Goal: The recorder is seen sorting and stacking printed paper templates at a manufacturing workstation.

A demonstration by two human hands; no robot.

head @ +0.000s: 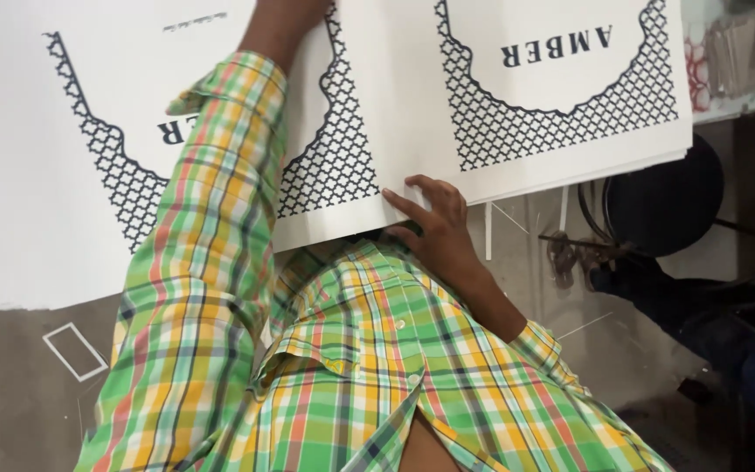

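- The work in hand is with large white printed sheets (pixel 395 105), each one with a black lattice border around a scalloped white field. They lie flat and fill the far part of the view, from the left edge to the right.
- The sheet on the right (pixel 570 79) appears to be the top of a stack (pixel 587 175), because several thin white edges show under its near right corner. The sheet on the left (pixel 63 175) lies beside it and partly under the arm.
- As I judge, the sheets are already printed and gathered, and the handling of them is in the middle: one sheet edge is under the fingers, and nothing shows that any sheet is folded or cut.
- The right hand (pixel 434 223) is in the centre, at the near edge of the sheets. Its fingers are spread and quite straight, and they press flat on the paper; the thumb sits at the edge. It is not closed into a fist.
- The left arm, in a green, yellow and red checked sleeve (pixel 211 218), reaches far over the left sheet. The left hand leaves the view at the top, so I cannot tell if it grips anything.
- On the right, beyond the stack, a dark round stool (pixel 666 192) stands on the floor (pixel 19 385), and thin white paper strips lie near.
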